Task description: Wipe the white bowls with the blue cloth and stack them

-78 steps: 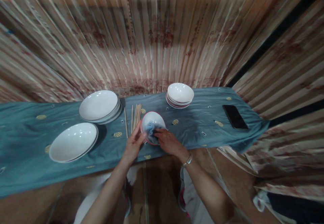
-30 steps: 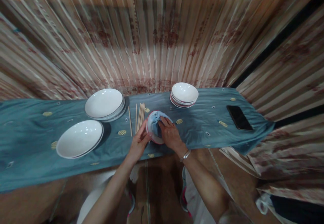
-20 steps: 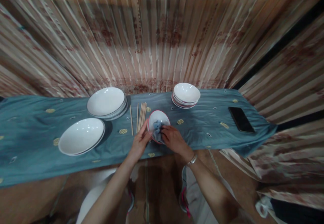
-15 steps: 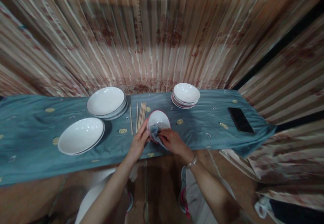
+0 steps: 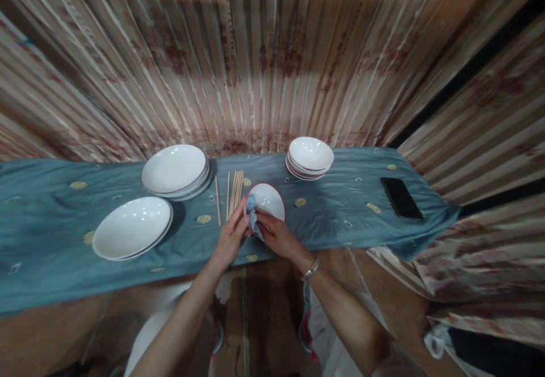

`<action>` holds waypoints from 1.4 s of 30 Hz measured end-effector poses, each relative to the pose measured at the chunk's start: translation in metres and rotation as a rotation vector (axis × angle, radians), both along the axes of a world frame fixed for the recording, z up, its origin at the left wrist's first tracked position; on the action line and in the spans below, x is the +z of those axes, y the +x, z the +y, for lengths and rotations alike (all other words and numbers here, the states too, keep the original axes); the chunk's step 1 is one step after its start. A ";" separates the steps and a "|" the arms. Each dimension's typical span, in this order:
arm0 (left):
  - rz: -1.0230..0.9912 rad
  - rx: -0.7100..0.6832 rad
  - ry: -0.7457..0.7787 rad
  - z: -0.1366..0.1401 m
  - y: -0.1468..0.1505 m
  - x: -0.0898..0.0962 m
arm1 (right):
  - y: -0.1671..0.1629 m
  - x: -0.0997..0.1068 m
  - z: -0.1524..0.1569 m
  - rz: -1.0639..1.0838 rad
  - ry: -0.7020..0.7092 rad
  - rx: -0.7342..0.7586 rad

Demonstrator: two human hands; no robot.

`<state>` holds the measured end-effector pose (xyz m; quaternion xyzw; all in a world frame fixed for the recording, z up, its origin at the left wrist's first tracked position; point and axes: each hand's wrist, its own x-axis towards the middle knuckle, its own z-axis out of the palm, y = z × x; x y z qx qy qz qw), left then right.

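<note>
A white bowl with a red rim (image 5: 272, 200) is tilted toward me at the front middle of the table. My left hand (image 5: 232, 232) grips its left side, thumb near the rim. Closed on a blue-grey cloth (image 5: 252, 209), my right hand (image 5: 276, 232) presses it against the bowl's left inner wall. Part of the cloth hangs over the near rim. Several wooden chopsticks (image 5: 236, 191) lie just behind my left hand, with a single chopstick (image 5: 217, 200) apart on their left.
At the left stand a stack of large white plates (image 5: 174, 168) and a smaller pile of white dishes (image 5: 133, 226). Stacked white bowls (image 5: 310, 154) sit at the back right. A black phone (image 5: 401, 198) lies near the right end of the blue tablecloth (image 5: 332, 218). Curtains (image 5: 272, 82) hang behind.
My right hand has moved left with the cloth, from the bowl's near middle to its left inner side. My left hand still grips the bowl. The view has shifted slightly.
</note>
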<state>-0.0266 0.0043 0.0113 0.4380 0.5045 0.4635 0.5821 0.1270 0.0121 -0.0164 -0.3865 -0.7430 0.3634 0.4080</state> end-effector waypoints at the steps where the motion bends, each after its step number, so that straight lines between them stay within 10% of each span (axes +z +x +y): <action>1: -0.003 -0.001 0.004 0.000 0.000 0.000 | 0.000 0.001 0.000 -0.021 0.009 -0.005; 24: -0.008 -0.016 0.004 0.000 -0.002 -0.001 | 0.014 0.015 0.003 -0.710 0.074 -0.182; 42: -0.026 0.020 -0.003 0.000 0.002 0.001 | 0.025 0.019 -0.006 -0.487 -0.028 -0.073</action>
